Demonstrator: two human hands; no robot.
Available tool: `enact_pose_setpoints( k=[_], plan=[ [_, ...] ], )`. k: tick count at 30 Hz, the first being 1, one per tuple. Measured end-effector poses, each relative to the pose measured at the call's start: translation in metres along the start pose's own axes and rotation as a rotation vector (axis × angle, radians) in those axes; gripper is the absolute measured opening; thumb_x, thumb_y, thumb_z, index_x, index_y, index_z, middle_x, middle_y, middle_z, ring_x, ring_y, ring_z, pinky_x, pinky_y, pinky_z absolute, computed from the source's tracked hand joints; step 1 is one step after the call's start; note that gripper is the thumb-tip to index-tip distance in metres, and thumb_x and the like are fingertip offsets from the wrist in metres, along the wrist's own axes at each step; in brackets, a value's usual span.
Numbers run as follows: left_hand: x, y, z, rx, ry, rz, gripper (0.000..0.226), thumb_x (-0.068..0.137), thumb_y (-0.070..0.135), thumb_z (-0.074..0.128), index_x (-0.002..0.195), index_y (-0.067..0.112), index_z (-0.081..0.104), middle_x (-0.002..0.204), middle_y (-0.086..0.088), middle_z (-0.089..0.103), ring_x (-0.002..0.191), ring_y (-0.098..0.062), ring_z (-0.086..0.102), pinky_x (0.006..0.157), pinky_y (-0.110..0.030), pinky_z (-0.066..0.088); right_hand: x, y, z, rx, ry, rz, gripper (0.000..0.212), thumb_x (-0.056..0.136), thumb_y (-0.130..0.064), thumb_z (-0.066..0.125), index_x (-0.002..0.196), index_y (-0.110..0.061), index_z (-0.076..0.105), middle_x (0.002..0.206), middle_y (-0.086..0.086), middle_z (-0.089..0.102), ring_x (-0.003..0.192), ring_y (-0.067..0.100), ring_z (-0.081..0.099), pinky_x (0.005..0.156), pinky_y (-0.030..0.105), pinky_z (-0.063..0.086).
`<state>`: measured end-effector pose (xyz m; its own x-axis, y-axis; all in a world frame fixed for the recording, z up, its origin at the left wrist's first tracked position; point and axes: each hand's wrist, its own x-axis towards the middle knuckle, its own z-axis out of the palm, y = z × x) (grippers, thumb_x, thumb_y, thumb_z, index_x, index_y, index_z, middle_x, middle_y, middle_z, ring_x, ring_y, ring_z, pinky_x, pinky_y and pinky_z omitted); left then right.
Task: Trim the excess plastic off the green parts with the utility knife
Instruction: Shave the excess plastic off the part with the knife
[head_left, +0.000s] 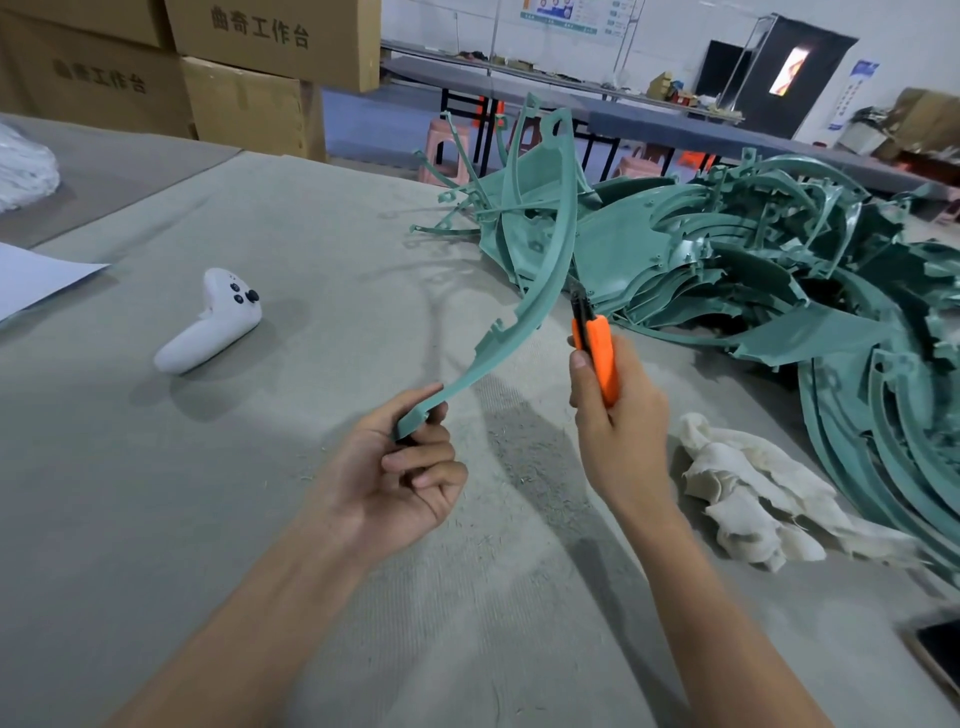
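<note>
A long curved green plastic part (540, 291) rises from the table's middle up toward the back. My left hand (410, 467) grips its lower end, fingers curled round it. My right hand (618, 410) holds an orange utility knife (597, 353) upright, with its dark tip right at the part's right edge near the middle of the arc. A big heap of similar green parts (753, 270) lies behind and to the right, spilling down the right side of the table.
A white game controller (213, 322) lies on the grey felt table (260, 493) at the left. A crumpled white cloth (758, 493) sits right of my right hand. Cardboard boxes (249, 67) stack at the back left. White paper (31, 275) and a dark phone (940, 654) lie at the edges.
</note>
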<state>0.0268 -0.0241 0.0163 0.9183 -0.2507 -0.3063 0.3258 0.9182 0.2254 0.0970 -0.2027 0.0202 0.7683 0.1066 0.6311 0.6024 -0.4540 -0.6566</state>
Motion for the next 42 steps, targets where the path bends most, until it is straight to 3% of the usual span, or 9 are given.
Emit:
enact_pose_setpoints(
  k=[12, 16, 24, 28, 31, 35, 37, 40, 42],
  plan=[
    [0.002, 0.0, 0.0, -0.049, 0.011, 0.003, 0.007, 0.062, 0.008, 0.068, 0.059, 0.005, 0.063, 0.042, 0.01, 0.044, 0.025, -0.004, 0.032, 0.033, -0.018, 0.025, -0.009, -0.003, 0.007, -0.031, -0.016, -0.113, 0.007, 0.103, -0.02, 0.047, 0.096, -0.021, 0.049, 0.058, -0.002, 0.043, 0.047, 0.017, 0.042, 0.04, 0.024, 0.029],
    [0.002, 0.001, -0.002, -0.134, -0.001, 0.007, 0.024, 0.079, 0.016, 0.053, 0.061, 0.004, 0.063, 0.041, 0.008, 0.045, 0.023, -0.005, 0.034, 0.03, -0.018, 0.028, -0.015, -0.005, 0.013, -0.043, -0.067, -0.171, 0.013, 0.103, -0.024, 0.047, 0.111, -0.017, 0.055, 0.058, -0.014, 0.036, 0.046, 0.009, 0.04, 0.045, 0.014, 0.027],
    [0.0, -0.005, 0.002, -0.136, -0.028, -0.066, 0.017, 0.074, 0.01, 0.057, 0.059, 0.002, 0.061, 0.04, 0.008, 0.043, 0.023, -0.005, 0.033, 0.032, -0.019, 0.026, -0.012, -0.012, 0.011, 0.065, 0.051, -0.162, 0.01, 0.1, -0.031, 0.044, 0.107, -0.035, 0.049, 0.063, 0.003, 0.052, 0.051, 0.018, 0.048, 0.046, 0.029, 0.038],
    [0.0, -0.007, 0.002, -0.022, -0.049, -0.075, 0.024, 0.056, -0.004, 0.08, 0.059, 0.005, 0.058, 0.041, 0.007, 0.042, 0.024, -0.004, 0.032, 0.032, -0.019, 0.026, -0.01, -0.021, 0.003, 0.44, 0.075, 0.109, 0.023, 0.091, -0.047, 0.054, 0.103, -0.028, 0.056, 0.065, 0.007, 0.056, 0.044, 0.019, 0.044, 0.04, 0.03, 0.036],
    [0.002, -0.007, 0.002, 0.229, 0.021, 0.075, 0.025, 0.064, 0.008, 0.077, 0.066, 0.015, 0.053, 0.048, 0.006, 0.039, 0.027, -0.005, 0.027, 0.035, -0.018, 0.023, -0.007, -0.023, -0.002, 0.68, 0.026, 0.348, 0.045, 0.084, -0.046, 0.067, 0.075, -0.005, 0.052, 0.055, 0.002, 0.051, 0.04, 0.013, 0.038, 0.038, 0.022, 0.031],
    [0.002, -0.004, 0.005, 0.625, 0.101, 0.245, 0.026, 0.067, 0.038, 0.076, 0.078, 0.018, 0.064, 0.06, 0.001, 0.052, 0.033, -0.007, 0.032, 0.037, -0.017, 0.026, -0.003, -0.021, -0.005, 0.666, 0.046, 0.531, 0.028, 0.093, -0.022, 0.067, 0.069, -0.017, 0.052, 0.051, 0.0, 0.053, 0.038, 0.011, 0.039, 0.038, 0.02, 0.034],
    [-0.001, -0.005, 0.009, 0.897, 0.257, 0.371, 0.058, 0.06, 0.071, 0.064, 0.06, 0.013, 0.071, 0.053, -0.005, 0.058, 0.035, -0.011, 0.04, 0.036, -0.017, 0.028, 0.001, -0.019, -0.01, 0.705, 0.119, 0.568, 0.036, 0.094, -0.02, 0.065, 0.06, -0.024, 0.055, 0.051, 0.0, 0.051, 0.039, 0.011, 0.039, 0.038, 0.021, 0.033],
    [-0.001, -0.006, 0.006, 1.206, 0.44, 1.009, 0.071, 0.06, 0.084, 0.058, 0.056, 0.013, 0.065, 0.05, 0.003, 0.058, 0.046, -0.009, 0.048, 0.045, -0.016, 0.037, 0.005, -0.015, -0.022, 0.739, 0.276, 0.572, 0.037, 0.094, -0.017, 0.063, 0.059, -0.023, 0.056, 0.051, -0.002, 0.048, 0.039, 0.01, 0.037, 0.039, 0.022, 0.032],
    [-0.005, -0.007, 0.006, 1.566, 0.349, 1.422, 0.06, 0.059, 0.075, 0.068, 0.087, 0.022, 0.065, 0.083, 0.011, 0.063, 0.079, -0.008, 0.055, 0.072, -0.016, 0.043, 0.005, -0.014, -0.026, 0.747, 0.293, 0.564, 0.033, 0.094, -0.016, 0.063, 0.063, -0.019, 0.053, 0.052, -0.001, 0.047, 0.04, 0.011, 0.035, 0.04, 0.022, 0.032]
  ],
)
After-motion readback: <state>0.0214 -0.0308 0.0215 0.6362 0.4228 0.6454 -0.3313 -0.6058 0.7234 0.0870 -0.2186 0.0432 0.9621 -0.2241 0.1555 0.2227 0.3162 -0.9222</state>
